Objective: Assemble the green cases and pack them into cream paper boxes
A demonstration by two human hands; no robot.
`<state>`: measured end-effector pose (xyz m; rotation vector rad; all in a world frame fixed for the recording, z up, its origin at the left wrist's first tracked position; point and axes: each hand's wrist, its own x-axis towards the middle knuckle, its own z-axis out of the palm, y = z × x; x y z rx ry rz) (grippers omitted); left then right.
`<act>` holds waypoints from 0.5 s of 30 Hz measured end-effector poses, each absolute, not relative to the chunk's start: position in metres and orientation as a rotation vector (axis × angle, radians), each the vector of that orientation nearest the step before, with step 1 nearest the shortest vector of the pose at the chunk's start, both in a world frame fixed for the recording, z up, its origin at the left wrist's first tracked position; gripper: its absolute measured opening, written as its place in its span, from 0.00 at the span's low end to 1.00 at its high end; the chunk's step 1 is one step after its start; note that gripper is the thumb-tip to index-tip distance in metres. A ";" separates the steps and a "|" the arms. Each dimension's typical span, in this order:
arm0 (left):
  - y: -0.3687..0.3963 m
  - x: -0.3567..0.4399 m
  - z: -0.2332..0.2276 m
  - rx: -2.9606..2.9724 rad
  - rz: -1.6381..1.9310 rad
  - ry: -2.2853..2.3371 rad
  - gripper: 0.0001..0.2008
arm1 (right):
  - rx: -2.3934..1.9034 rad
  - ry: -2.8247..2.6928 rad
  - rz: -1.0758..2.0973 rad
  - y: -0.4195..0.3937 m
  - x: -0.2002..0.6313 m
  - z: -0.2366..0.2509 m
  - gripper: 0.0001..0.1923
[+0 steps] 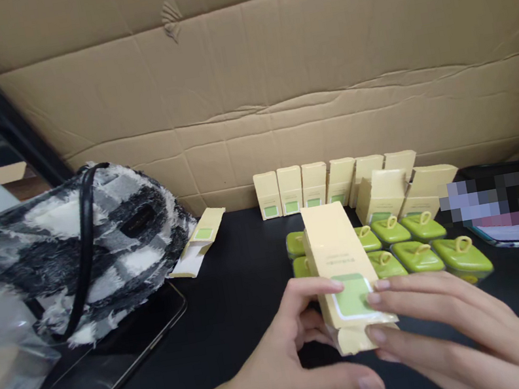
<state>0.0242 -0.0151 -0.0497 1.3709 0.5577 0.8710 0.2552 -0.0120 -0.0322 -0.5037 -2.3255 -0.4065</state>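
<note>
The left hand (283,370), thumb spread from its fingers, grasps the cream box (337,241) by its left side; the right hand (464,319) touches the near right corner, grip unclear; green containers (418,257) sit on the far side

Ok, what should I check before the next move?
1. Left grip on the held carton: ok, it reaches from the left side onto the green label.
2. Right grip firm: cannot tell; it touches the label and near end.
3. Near-end flap tucked in: not ok, it sticks out.
4. Contents of the carton: cannot tell, the inside is hidden.
5. Green-topped items in full view: not ok, the carton hides some.
6. Back-row cartons standing: ok.
</note>
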 end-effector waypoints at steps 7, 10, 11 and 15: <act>-0.017 0.027 -0.051 1.328 0.934 0.536 0.17 | -0.524 -2.195 -0.314 -0.013 0.247 -0.029 0.09; -0.019 0.027 -0.048 1.429 0.960 0.572 0.14 | -0.474 -2.274 -0.367 -0.014 0.250 -0.035 0.13; -0.020 0.027 -0.047 1.484 0.966 0.589 0.13 | -0.446 -2.291 -0.394 -0.015 0.251 -0.037 0.14; -0.025 0.025 -0.042 1.668 0.993 0.611 0.14 | -0.497 -2.164 -0.396 -0.028 0.248 -0.044 0.11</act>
